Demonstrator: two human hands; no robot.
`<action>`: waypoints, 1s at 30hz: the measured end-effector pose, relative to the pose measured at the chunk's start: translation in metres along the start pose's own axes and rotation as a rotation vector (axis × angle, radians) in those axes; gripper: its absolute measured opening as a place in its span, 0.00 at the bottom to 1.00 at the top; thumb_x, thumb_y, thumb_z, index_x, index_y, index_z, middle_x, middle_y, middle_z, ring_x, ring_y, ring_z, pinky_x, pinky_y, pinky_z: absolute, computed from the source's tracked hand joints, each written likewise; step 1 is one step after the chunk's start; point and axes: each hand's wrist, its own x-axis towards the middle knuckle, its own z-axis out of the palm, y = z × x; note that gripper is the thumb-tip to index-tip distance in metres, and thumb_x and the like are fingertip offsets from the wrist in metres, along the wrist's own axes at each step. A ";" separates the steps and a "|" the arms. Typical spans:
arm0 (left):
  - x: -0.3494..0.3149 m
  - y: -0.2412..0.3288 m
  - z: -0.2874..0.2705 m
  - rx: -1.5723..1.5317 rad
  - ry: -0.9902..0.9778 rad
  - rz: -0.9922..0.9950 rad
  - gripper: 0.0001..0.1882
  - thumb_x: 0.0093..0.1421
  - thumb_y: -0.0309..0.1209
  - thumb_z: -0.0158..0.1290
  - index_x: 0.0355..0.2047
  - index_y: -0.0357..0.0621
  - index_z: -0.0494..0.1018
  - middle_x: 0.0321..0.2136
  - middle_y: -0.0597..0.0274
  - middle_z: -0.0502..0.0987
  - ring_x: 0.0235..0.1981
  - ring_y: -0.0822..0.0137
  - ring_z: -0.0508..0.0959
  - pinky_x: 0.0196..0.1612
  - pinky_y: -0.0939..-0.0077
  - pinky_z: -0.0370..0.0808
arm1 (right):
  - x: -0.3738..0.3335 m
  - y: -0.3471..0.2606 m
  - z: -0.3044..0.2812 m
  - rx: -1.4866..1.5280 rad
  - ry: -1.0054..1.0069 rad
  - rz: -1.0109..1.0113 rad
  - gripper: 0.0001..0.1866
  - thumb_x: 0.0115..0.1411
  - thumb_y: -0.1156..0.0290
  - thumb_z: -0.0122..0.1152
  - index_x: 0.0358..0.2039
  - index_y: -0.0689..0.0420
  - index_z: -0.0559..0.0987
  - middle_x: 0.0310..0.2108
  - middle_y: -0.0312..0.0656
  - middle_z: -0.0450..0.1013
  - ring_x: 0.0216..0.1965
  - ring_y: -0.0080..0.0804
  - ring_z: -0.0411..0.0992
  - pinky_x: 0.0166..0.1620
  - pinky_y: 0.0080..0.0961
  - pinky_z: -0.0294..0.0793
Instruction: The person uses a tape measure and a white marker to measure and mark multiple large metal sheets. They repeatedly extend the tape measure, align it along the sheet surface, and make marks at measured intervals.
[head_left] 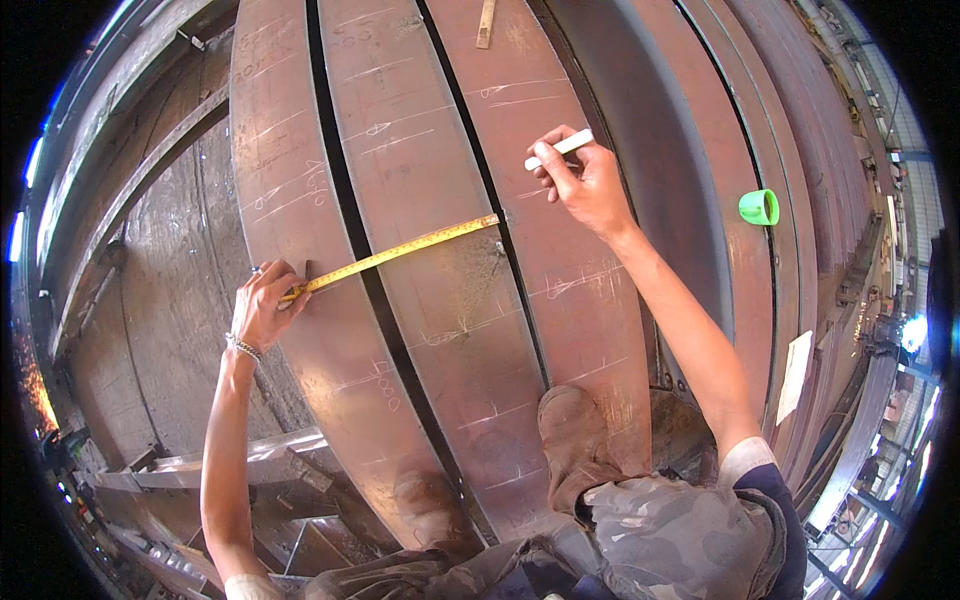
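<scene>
My left hand (266,302) grips the near end of a yellow tape measure (420,243) over the left steel plate (290,215). The blade runs right and slightly away, across a dark gap and the middle plate (400,150). Its far end lies at that plate's right edge. In my right hand (585,185) is a white chalk stick (560,149), pinched between thumb and fingers above the right plate (515,110). White chalk lines and loops mark all three plates. A bracelet (243,347) circles my left wrist.
A green cup (759,208) stands on plates further right. Near the top lies a small wooden strip (486,24). A pale flat piece (795,376) rests at the right. My boots (575,440) are on the plates. Sparks (38,395) glow at the far left.
</scene>
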 end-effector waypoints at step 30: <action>0.002 -0.005 0.000 0.007 -0.046 -0.016 0.08 0.53 0.30 0.68 0.33 0.46 0.83 0.34 0.65 0.78 0.37 0.60 0.80 0.42 0.63 0.81 | 0.019 0.057 0.122 -0.312 -0.424 0.127 0.16 0.61 0.62 0.62 0.27 0.66 0.80 0.23 0.57 0.78 0.27 0.46 0.81 0.34 0.41 0.76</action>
